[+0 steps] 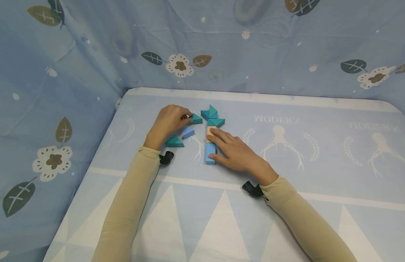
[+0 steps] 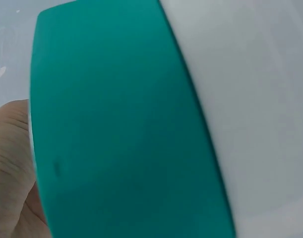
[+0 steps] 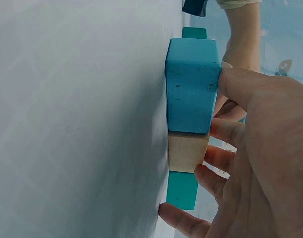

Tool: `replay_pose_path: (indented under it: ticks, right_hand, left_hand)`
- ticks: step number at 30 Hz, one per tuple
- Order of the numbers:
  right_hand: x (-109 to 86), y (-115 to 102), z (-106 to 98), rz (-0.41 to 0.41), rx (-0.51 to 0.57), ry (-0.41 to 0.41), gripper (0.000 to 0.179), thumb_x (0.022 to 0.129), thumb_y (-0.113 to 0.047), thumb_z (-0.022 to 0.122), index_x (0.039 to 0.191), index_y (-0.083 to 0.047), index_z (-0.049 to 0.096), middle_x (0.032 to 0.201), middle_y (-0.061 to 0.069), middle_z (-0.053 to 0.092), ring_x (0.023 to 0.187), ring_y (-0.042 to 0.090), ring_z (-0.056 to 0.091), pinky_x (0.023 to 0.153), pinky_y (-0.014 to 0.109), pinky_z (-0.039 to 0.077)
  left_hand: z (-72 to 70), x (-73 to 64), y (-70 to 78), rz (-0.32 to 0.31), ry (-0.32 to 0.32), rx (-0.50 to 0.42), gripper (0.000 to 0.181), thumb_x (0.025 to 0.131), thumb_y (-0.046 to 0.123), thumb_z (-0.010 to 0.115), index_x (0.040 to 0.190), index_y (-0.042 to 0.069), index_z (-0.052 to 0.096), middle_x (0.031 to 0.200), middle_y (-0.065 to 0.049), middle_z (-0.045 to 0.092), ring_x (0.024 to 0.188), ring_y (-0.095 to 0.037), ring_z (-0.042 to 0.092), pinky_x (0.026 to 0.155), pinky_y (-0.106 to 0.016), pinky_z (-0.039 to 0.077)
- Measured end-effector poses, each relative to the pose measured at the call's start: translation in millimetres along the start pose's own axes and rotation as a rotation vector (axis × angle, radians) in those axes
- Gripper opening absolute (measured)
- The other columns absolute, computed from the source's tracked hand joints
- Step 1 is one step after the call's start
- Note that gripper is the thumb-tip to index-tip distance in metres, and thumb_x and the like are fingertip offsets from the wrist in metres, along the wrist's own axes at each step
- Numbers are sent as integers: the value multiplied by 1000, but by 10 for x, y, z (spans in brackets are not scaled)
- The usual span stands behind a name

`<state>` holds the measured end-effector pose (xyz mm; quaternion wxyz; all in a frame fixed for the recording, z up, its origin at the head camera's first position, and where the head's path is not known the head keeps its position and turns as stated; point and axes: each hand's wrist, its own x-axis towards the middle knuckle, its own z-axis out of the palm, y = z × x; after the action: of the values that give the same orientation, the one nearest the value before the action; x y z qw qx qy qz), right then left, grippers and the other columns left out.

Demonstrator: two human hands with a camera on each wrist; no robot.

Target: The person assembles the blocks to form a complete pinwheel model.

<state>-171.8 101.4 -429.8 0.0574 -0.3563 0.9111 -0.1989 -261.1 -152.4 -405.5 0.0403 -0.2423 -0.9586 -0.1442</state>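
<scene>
My left hand [image 1: 169,120] pinches the left end of a teal triangular block [image 1: 196,119] between thumb and fingers. Right below that hand lies another teal triangular block [image 1: 175,142], with a small blue block [image 1: 188,133] beside it. My right hand [image 1: 236,153] rests over a line of blocks, its fingers fairly straight. Its thumb touches a blue rectangular block [image 3: 192,84], and its fingertips lie along a plain wooden block [image 3: 187,152]. Several teal triangular blocks [image 1: 213,112] form a cluster at the far end of that line.
A patterned blue-and-white cloth [image 1: 320,153] covers the table. Behind and to the left hangs a blue floral curtain [image 1: 248,69]. A large teal block face [image 2: 121,119] fills much of the left wrist view. A black wrist camera [image 1: 253,189] sits below my right hand.
</scene>
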Motion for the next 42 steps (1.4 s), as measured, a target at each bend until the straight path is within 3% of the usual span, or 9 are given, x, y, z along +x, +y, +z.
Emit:
replay_pose_path:
  ticks: [11, 25, 32, 42]
  right_hand:
    - [-5, 1, -1, 2, 3, -9, 67, 99, -45, 54, 154, -15, 33, 164, 6, 19, 150, 26, 23, 107, 55, 37]
    - [-3, 7, 3, 9, 1, -16, 66, 99, -45, 53, 154, -16, 32, 164, 5, 19, 150, 25, 22, 108, 55, 36]
    - [7, 16, 7, 6, 1, -15, 66, 99, -45, 53, 154, -15, 32, 164, 6, 18, 150, 26, 22, 108, 55, 36]
    - [5, 16, 7, 11, 0, -16, 66, 99, -46, 52, 154, -16, 32, 164, 4, 18, 150, 25, 21, 108, 55, 36]
  left_hand:
    - [11, -3, 5, 10, -9, -38, 23, 90, 23, 72, 109, 11, 77, 104, -7, 75, 94, -23, 70, 83, -38, 55]
    - [20, -11, 13, 33, -31, -5, 26, 95, 21, 66, 120, 14, 72, 99, -6, 70, 79, -20, 63, 69, -34, 51]
    - [24, -12, 28, 15, -73, -20, 35, 94, 25, 67, 128, 17, 67, 100, -6, 68, 78, -19, 61, 70, -34, 50]
    - [46, -11, 46, 15, -77, -11, 38, 94, 29, 67, 130, 17, 66, 100, -7, 68, 76, -19, 60, 71, -36, 51]
